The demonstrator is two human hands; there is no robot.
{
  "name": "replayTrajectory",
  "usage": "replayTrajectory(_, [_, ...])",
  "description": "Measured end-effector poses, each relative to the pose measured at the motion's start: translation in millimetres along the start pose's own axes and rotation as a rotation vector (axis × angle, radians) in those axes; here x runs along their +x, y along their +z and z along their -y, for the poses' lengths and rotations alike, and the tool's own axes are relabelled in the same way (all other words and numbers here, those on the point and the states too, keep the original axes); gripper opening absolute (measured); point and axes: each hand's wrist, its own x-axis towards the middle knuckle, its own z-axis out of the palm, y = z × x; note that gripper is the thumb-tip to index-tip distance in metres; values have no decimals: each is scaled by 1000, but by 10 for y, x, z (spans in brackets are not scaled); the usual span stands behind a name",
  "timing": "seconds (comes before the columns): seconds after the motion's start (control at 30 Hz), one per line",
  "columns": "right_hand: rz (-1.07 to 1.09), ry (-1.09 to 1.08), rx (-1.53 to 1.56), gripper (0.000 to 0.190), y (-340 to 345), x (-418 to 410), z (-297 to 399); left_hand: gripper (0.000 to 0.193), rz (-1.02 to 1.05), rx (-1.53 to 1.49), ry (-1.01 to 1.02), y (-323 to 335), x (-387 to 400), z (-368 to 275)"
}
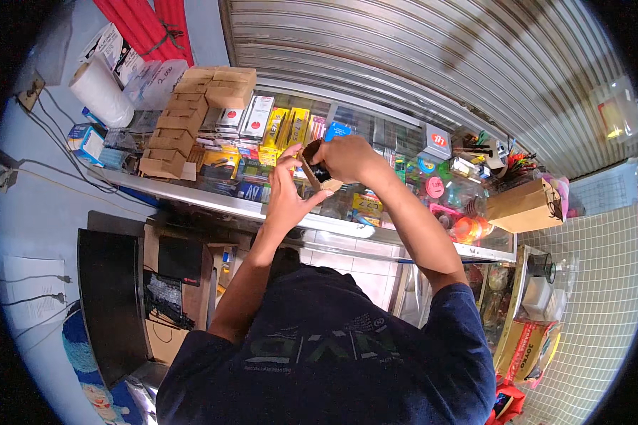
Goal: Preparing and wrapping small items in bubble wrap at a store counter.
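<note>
My left hand (287, 194) grips a small brown cardboard box (315, 178) from the side, fingers along its far edge and thumb at its near corner. The box is tilted with its open side towards my right hand. A shiny black item (321, 169) shows inside it; its kind cannot be made out. My right hand (353, 159) is curled over the opening with its fingers at the black item. Its fingertips are partly hidden, so whether they grip the item is unclear. Both hands are above a glass display counter (234, 209).
Brown cardboard boxes (173, 130) stand in a row on the counter's left, near a white plastic roll (101, 93). Yellow pen boxes (292, 127) are in the middle. A paper bag (526, 204) stands at the right end. Behind runs a metal roller shutter (404, 48); a monitor (109, 303) stands lower left.
</note>
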Motion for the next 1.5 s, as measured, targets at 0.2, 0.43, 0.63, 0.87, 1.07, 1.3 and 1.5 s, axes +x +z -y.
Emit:
replayTrajectory(0.2, [-60,134,59,23,114,-100,75,82,14,-23,-16,-17,32,-17])
replayTrajectory(0.43, [-102,94,240,14,35,-277,-28,85,70,-20,-30,-48,32,-29])
replayTrajectory(0.63, [-212,117,99,15,80,-223,62,85,77,-42,-51,-33,40,-32])
replayTrajectory(0.87, [-384,92,207,13,286,-352,32,86,61,-10,-23,-22,41,-27])
replayTrajectory(1.07, [-355,50,313,12,173,-299,2,83,103,-49,-62,-45,43,-11])
replayTrajectory(1.3, [-425,25,361,13,168,-272,-28,82,108,-55,-37,-31,64,-25])
replayTrajectory(1.5, [-400,42,307,14,173,-241,15,82,110,-54,-28,-40,76,-29])
